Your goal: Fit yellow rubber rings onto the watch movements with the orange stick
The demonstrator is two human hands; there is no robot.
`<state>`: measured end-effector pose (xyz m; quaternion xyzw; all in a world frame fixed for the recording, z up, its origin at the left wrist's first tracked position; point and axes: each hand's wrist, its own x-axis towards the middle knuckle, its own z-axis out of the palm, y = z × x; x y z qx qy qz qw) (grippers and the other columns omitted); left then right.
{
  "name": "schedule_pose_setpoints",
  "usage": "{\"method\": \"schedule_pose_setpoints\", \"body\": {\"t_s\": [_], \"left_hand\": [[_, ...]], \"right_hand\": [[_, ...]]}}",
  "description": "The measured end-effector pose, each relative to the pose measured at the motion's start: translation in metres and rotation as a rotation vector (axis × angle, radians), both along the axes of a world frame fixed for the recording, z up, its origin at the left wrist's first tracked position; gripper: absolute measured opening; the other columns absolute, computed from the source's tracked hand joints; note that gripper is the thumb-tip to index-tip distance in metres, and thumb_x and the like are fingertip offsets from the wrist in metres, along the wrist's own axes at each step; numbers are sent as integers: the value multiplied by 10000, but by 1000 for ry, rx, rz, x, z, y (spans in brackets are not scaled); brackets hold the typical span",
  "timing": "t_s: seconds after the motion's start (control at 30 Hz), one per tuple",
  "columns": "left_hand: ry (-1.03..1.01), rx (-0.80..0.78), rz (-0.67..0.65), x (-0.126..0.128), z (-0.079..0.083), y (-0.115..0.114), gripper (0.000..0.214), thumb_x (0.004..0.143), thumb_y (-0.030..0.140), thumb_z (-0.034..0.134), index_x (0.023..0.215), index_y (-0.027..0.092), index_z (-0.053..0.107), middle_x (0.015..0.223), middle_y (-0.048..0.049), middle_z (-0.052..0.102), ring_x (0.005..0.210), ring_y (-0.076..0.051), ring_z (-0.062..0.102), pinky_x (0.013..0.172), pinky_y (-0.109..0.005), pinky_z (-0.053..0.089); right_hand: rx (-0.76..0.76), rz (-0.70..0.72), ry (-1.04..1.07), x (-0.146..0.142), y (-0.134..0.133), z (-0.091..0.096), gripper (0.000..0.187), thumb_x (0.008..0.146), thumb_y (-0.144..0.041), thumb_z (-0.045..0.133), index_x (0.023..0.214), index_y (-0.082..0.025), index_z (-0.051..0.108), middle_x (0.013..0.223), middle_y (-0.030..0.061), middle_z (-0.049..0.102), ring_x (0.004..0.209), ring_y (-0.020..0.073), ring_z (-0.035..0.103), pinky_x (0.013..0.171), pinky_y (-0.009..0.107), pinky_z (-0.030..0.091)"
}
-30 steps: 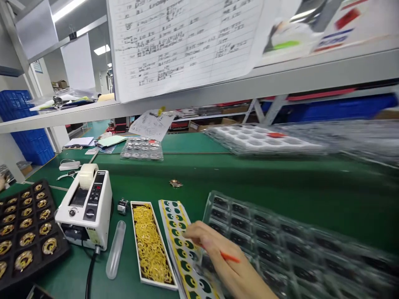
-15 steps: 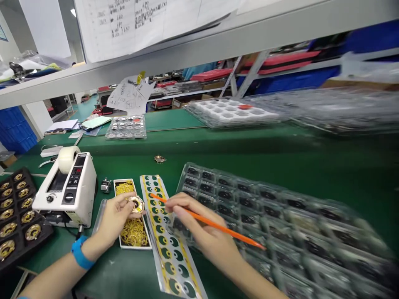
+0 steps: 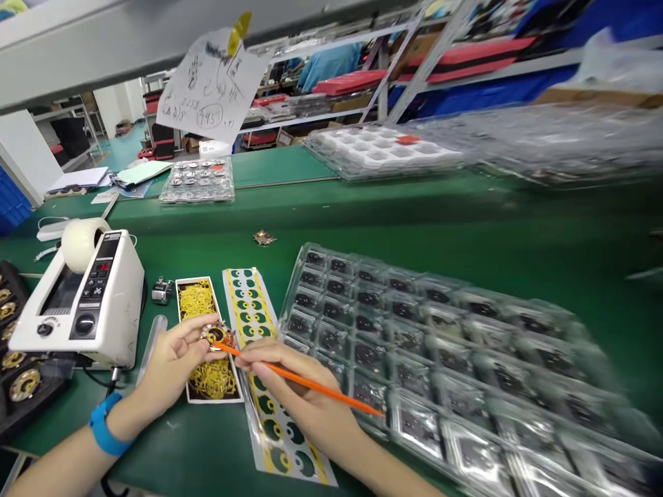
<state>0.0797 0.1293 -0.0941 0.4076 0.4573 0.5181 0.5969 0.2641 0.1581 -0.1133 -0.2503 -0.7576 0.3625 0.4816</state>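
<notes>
Between the thumb and fingers of my left hand [image 3: 173, 359] is a small round gold-and-silver part [image 3: 217, 335] with a dark centre. My right hand [image 3: 298, 386] grips a thin orange stick [image 3: 321, 390], and its tip touches or nearly touches the part's face. Below the part stands a white box [image 3: 194, 398] holding many thin yellow pieces [image 3: 212, 379]. Right of the box, partly under my right hand, lies a sticker sheet [image 3: 243, 297] with yellow edges and rows of dark green cut-out shapes.
At the left are a white tape dispenser [image 3: 119, 297] and a black tray [image 3: 36, 355] of gold round parts. A small metal counter [image 3: 161, 291] sits beside the box. Clear plastic trays [image 3: 383, 331] of dark parts spread rightward. Another small metallic part [image 3: 264, 237] lies farther back.
My right hand has moved left, bringing the stick's tip from above the sticker sheet onto or near the round part. The part now tilts differently, and the whole view has shifted downward.
</notes>
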Motion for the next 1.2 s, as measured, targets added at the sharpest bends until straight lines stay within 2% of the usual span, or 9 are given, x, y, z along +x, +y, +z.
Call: {"method": "schedule_pose_setpoints", "body": {"t_s": [0.13,0.27,0.33,0.43,0.5,0.6,0.77,1.03,1.2], "left_hand": [[5,-46,-13,-1,0,0,434,761,378,739,1151,195,684,1032,-70,740,916,-209,693,853,-351,574],[-35,-113,10,-2,0,0,473,761,361,736,1199,204,652,955,-61,758,877,-193,703,839,-322,560],[-66,-139,27,-2,0,1,481,747,348,749,1195,204,650,935,-55,762,871,-184,708,824,-295,557],[-76,-150,45,0,0,1,510,730,354,765,1198,195,642,921,-48,760,884,-187,711,831,-294,560],[-57,-135,44,2,0,0,529,723,380,769,1199,190,639,898,-41,759,879,-192,712,841,-315,567],[-36,-108,16,6,2,-2,563,715,423,771,1207,185,635,918,-46,760,864,-195,711,851,-339,574],[-50,-103,-35,12,0,-5,566,719,428,773,1213,189,634,972,-65,759,881,-186,702,811,-297,581],[-48,-163,28,11,-5,-5,546,687,451,786,1142,172,672,770,-7,714,755,-151,666,732,-279,587],[-58,-213,86,10,-5,-3,436,674,366,798,1060,179,715,682,38,658,621,-78,600,674,-207,564]], "right_hand": [[277,87,-55,2,2,-7,230,949,-89,444,1043,-177,635,910,74,707,860,147,678,747,240,562],[640,83,-268,5,3,-11,258,968,-67,387,1076,-102,618,963,118,723,933,196,674,776,308,574],[732,80,-356,6,2,-10,294,979,-66,342,1081,-80,618,994,128,729,948,214,679,769,326,584],[732,40,-312,6,0,-6,268,971,-69,370,1087,-83,611,946,123,735,894,203,694,736,314,595],[641,-6,-219,6,-2,-4,236,937,-58,453,1123,-102,591,879,112,727,847,184,694,716,293,597],[489,-96,-126,3,-4,-2,311,892,-28,521,1174,-152,565,842,96,708,797,172,688,690,291,596],[418,-164,-78,-4,-3,-6,333,891,-18,522,1175,-185,567,846,86,701,744,168,684,666,300,592],[713,-138,-286,-6,-2,-16,257,920,-31,444,1135,-52,583,891,158,718,863,233,688,731,353,609],[840,-117,-390,-4,-1,-13,281,935,-32,384,1098,-45,613,914,154,730,898,238,693,769,348,609]]}}
